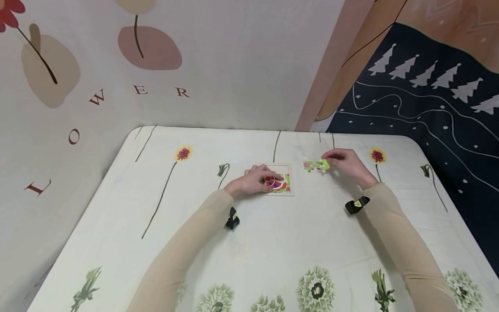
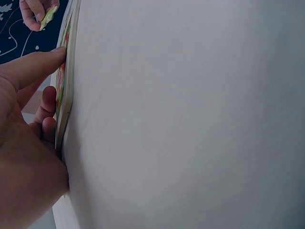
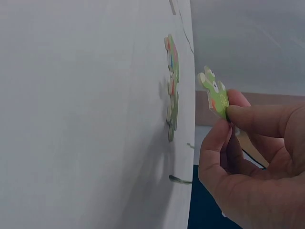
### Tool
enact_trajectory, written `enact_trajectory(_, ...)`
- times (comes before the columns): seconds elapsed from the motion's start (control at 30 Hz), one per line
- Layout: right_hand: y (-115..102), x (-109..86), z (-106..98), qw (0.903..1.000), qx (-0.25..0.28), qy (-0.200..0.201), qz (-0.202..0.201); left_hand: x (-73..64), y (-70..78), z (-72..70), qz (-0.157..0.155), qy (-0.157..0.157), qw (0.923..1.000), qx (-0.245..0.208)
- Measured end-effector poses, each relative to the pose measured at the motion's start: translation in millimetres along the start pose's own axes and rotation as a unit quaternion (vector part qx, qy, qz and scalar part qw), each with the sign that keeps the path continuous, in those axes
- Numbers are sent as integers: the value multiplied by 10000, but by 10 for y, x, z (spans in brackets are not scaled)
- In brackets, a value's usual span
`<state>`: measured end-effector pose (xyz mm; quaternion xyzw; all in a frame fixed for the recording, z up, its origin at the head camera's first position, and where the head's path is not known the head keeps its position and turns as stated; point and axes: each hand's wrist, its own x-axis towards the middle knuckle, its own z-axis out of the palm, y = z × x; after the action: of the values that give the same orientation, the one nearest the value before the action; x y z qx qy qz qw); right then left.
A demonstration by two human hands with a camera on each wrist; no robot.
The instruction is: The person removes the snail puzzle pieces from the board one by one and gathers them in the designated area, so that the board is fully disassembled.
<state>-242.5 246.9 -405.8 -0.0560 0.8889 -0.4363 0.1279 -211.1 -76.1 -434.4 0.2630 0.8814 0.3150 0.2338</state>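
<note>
My left hand (image 1: 255,180) rests on a small framed jigsaw board (image 1: 287,169), its fingers and thumb lying across the picture. In the board's lower part, colourful red, blue and green puzzle pieces (image 1: 287,183) sit inside the pale frame; the hand covers some of them. Right of the board, my right hand (image 1: 346,164) pinches a green jigsaw piece (image 3: 217,98) between thumb and fingertips, raised above the table. Near that hand, more green jigsaw pieces (image 3: 172,109) lie on the cloth. The left wrist view shows the board (image 2: 69,81) edge-on with the thumb on top.
A white cloth (image 1: 273,234) printed with flowers and stems covers the table. A pale printed curtain (image 1: 241,65) hangs behind, and a dark cloth with white trees (image 1: 421,99) is at the right. Black wrist cameras (image 1: 356,205) are strapped on both wrists.
</note>
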Motion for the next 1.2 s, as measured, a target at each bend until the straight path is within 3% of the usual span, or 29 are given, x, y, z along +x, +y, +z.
enact_trajectory(0.63,169,-20,-100,9996,-108,89,231,-20,2,-5,91,49,9999,22)
enact_trajectory(0.87,205,8,-122,9988,-36,66,483,-3,14,-7,17,19,10000,18)
enact_trajectory(1.2,282,67,-131,9984,-68,94,548,4,8,1,-19,26,10000,86)
